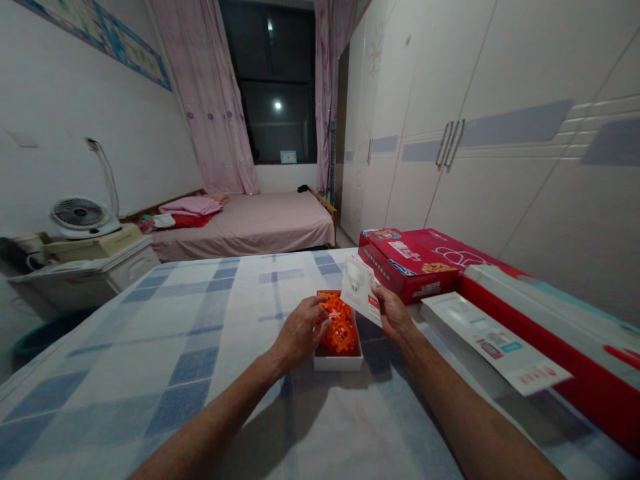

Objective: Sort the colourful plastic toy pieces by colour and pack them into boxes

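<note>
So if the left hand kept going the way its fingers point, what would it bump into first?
Probably the orange plastic pieces in the small white box; the left hand already has its fingertips on them.

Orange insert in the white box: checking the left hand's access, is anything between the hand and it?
Nothing visible. The left hand already rests on the orange insert in the open white box; the right hand holds the lid aside.

Tray [338, 363] mid-worktop [150, 347], pieces [340, 327] in it. Boxes [407, 260] right of tray. Bed [260, 223] behind worktop; fan [80, 217] far left.
</note>
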`<action>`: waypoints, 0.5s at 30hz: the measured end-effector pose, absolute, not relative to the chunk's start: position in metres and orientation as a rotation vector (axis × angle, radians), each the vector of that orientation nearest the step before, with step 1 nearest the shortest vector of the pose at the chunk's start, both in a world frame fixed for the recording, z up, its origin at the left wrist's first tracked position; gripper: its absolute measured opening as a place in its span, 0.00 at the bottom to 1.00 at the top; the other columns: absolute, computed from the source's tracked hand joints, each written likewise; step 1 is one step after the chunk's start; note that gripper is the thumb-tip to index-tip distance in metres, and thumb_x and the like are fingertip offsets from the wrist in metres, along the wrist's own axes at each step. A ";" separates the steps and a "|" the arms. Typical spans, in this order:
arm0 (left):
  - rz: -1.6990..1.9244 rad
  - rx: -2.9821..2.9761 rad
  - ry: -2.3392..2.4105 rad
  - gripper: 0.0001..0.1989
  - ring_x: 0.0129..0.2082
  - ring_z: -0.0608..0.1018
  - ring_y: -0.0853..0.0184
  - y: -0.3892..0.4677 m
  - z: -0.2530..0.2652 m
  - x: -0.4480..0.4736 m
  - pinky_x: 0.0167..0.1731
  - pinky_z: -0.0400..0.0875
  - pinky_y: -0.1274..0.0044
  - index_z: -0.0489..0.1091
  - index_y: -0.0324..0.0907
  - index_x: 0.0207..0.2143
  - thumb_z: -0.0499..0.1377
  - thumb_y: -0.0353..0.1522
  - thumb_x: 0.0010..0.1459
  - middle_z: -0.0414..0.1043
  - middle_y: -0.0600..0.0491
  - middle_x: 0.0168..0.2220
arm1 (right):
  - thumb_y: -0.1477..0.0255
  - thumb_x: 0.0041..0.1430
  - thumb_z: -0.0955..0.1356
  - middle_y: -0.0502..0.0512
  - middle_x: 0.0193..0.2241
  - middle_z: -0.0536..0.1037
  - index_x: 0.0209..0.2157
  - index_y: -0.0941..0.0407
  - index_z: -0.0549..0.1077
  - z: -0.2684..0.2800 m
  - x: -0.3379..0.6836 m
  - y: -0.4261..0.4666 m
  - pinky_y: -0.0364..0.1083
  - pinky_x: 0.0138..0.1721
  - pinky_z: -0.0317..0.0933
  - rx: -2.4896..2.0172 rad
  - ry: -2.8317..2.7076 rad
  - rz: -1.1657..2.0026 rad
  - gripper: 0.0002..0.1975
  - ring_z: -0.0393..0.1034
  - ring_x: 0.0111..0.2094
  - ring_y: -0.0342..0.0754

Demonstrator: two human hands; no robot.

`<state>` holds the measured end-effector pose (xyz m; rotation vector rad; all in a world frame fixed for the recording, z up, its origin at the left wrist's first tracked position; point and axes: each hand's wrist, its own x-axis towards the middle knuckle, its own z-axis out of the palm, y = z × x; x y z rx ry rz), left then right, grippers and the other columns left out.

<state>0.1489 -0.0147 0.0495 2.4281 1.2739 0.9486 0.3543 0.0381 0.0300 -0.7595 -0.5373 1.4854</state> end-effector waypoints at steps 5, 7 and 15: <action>0.860 2.532 1.118 0.12 0.51 0.72 0.62 -0.017 0.049 0.145 0.51 0.67 0.69 0.72 0.42 0.44 0.57 0.30 0.57 0.69 0.46 0.51 | 0.81 0.50 0.63 0.54 0.25 0.80 0.34 0.60 0.71 0.031 0.352 0.038 0.47 0.32 0.73 -0.758 -0.492 1.478 0.09 0.76 0.26 0.48; 0.760 2.642 1.006 0.13 0.49 0.73 0.62 -0.019 0.048 0.147 0.49 0.68 0.69 0.73 0.43 0.45 0.59 0.30 0.55 0.71 0.47 0.49 | 0.81 0.50 0.64 0.53 0.25 0.80 0.34 0.60 0.70 0.030 0.352 0.039 0.48 0.33 0.73 -0.753 -0.490 1.476 0.09 0.76 0.26 0.49; 0.910 2.621 1.055 0.11 0.44 0.76 0.66 -0.016 0.053 0.156 0.47 0.70 0.71 0.74 0.42 0.40 0.53 0.33 0.60 0.75 0.49 0.45 | 0.81 0.50 0.64 0.54 0.26 0.80 0.34 0.60 0.71 0.030 0.354 0.040 0.47 0.33 0.73 -0.761 -0.528 1.475 0.09 0.76 0.26 0.48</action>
